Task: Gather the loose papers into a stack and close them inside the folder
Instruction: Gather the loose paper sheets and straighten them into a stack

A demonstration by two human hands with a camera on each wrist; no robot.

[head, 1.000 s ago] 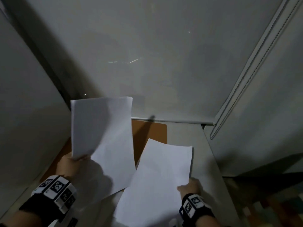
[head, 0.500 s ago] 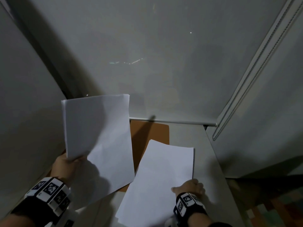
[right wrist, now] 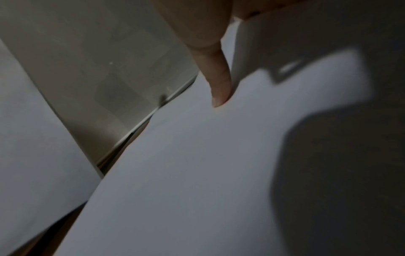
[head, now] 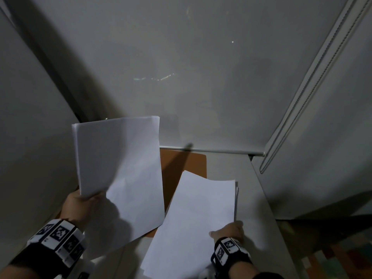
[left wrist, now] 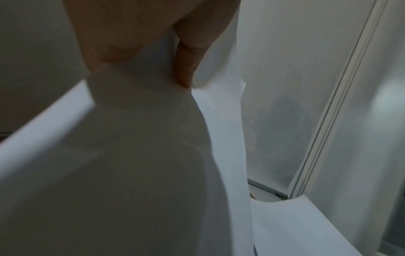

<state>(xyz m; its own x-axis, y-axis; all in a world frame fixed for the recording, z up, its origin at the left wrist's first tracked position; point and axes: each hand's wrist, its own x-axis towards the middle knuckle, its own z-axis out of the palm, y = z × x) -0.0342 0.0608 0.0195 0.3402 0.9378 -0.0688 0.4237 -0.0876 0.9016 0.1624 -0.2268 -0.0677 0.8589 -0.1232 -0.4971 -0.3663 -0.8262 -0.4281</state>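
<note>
My left hand (head: 80,204) grips a small bundle of white papers (head: 118,158) by its near left corner and holds it raised and tilted over the brown folder (head: 185,164), which lies open on the table. In the left wrist view the thumb (left wrist: 188,57) pinches these papers (left wrist: 142,155). My right hand (head: 229,230) holds the near right edge of a second set of white sheets (head: 197,218), which lies partly on the folder. In the right wrist view a finger (right wrist: 219,83) presses on that paper (right wrist: 186,173).
The grey table (head: 255,208) is narrow, with its right edge near my right hand. A window blind (head: 201,77) with a bottom rail (head: 211,150) hangs behind it, and a bead cord (head: 302,97) hangs at the right. A wall panel (head: 30,137) stands close on the left.
My left hand has lifted its papers a little higher and to the left. My right hand has shifted along the edge of the second set of sheets and lifted that edge slightly.
</note>
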